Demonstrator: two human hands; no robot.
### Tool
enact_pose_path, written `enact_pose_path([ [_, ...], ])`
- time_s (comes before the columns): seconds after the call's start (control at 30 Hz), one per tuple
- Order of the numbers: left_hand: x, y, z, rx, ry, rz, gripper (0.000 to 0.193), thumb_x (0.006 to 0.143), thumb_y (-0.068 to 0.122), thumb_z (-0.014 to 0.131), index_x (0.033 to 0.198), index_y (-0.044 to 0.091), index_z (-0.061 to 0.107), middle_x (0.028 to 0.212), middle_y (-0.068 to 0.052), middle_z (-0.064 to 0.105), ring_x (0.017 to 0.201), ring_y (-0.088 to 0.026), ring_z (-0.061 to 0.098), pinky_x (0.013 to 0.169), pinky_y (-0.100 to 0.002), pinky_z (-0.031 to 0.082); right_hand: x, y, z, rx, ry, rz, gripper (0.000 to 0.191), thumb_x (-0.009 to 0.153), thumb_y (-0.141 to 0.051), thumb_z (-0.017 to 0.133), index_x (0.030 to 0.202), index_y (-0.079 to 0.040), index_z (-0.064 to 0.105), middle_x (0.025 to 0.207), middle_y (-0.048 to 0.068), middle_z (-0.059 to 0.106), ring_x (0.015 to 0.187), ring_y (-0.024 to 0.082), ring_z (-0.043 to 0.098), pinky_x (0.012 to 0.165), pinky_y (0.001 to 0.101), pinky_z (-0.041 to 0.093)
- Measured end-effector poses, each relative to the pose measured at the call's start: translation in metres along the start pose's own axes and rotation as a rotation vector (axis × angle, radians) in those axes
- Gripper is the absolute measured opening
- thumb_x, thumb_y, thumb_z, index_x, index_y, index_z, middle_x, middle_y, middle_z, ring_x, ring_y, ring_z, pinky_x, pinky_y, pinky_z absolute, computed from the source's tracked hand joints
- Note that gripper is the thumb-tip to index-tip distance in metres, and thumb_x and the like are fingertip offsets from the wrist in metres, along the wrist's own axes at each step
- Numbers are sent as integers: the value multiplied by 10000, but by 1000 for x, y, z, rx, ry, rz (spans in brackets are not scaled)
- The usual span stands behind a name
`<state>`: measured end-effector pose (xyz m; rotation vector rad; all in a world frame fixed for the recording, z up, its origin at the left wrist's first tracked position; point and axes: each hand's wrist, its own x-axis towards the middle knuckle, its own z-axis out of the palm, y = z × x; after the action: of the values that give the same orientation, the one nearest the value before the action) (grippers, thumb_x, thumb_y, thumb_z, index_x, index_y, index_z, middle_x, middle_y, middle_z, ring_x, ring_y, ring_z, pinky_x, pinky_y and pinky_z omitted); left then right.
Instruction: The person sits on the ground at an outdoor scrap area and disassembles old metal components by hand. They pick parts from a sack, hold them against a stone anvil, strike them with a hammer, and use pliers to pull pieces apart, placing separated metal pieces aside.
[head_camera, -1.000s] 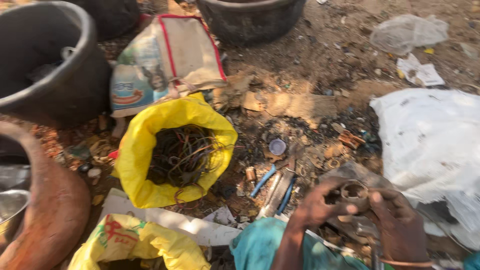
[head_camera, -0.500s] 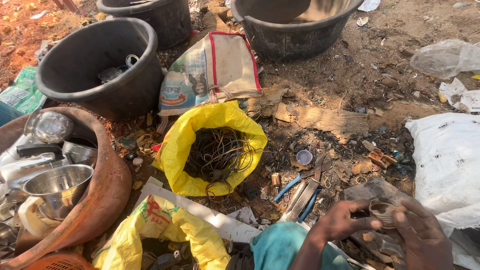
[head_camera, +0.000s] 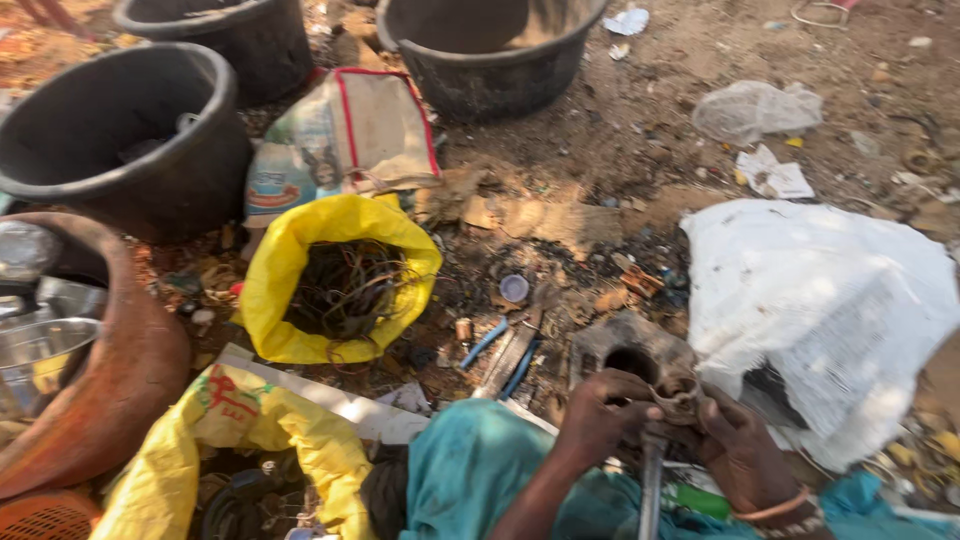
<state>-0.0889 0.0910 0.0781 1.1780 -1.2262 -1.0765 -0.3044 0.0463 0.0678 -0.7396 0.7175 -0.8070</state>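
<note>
Both hands clench metal part (head_camera: 678, 395): left hand (head_camera: 600, 420) steadies, right hand (head_camera: 742, 455) grips; yellow bag (head_camera: 340, 280) open alongside for wires

View: single head-worn camera, steep downward angle onto littered dirt ground, facing forward and away from the wearer. Landmark: open yellow plastic sack holding tangled wire (head_camera: 340, 285), left of frame centre at middle distance; black round plastic tubs (head_camera: 130, 140) lie beyond it along the top edge. Nearest to lens, below and right of the sack: left hand (head_camera: 600, 420) and right hand (head_camera: 740, 455), at the bottom edge.
</note>
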Motion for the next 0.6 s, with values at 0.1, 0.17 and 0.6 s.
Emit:
enact_pose_path([
  [0.1,-11,13,11,-38,72,21,190,831,141,823,963,8,792,1046,-102,754,997,-191,726,886,-325,576,-12,4,-7,126,9,-68,506,1023,-376,579,1336,21,559,1215,147,699,1068,276,696,896,499,590],
  [0.17,-16,20,22,-84,97,-53,185,835,148,824,953,10,790,1060,-81,734,997,-179,707,871,-321,568,-17,7,-11,182,-14,-80,512,1043,-407,550,1357,-3,562,1210,152,697,1058,272,703,878,486,586],
  [0.6,-19,45,66,3,194,-170,185,925,169,758,1006,4,743,1012,-63,717,931,-138,683,831,-298,558,-39,-9,-7,71,16,-188,777,892,-355,772,1474,69,480,1331,142,667,1192,228,669,1030,443,542],
])
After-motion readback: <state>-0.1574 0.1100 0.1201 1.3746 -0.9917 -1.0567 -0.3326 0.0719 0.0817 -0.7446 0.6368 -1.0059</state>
